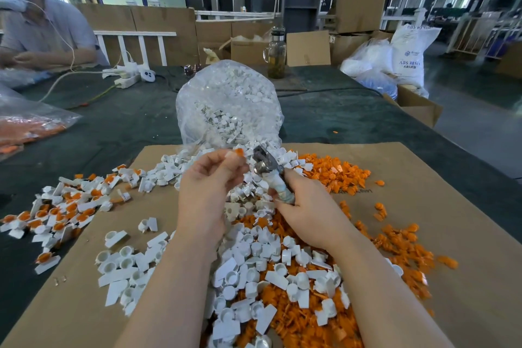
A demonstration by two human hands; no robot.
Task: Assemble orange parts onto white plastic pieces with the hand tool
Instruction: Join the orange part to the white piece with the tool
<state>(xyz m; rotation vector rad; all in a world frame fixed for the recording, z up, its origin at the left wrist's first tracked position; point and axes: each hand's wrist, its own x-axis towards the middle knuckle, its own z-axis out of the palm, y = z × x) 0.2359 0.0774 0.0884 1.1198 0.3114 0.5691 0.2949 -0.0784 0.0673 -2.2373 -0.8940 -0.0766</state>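
1. The left hand (210,178) pinches a small orange plastic part (239,152) at its fingertips, raised over the piles.
2. Just right of it, the right hand (305,206) grips a wrapped-handle metal hand tool (268,171), long axis running up-left, head nearest the part.
3. No white piece is visibly held; loose white plastic pieces (254,257) lie beneath on the brown cardboard sheet (423,178).
4. A clear plastic bag of white pieces (228,99) stands just behind.

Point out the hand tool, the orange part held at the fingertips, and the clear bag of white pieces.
hand tool (264,162), head view, on its metal head.
orange part (239,152), head view, on the visible bit above the left hand's fingertips.
clear bag (226,99), head view, on its bulging front.
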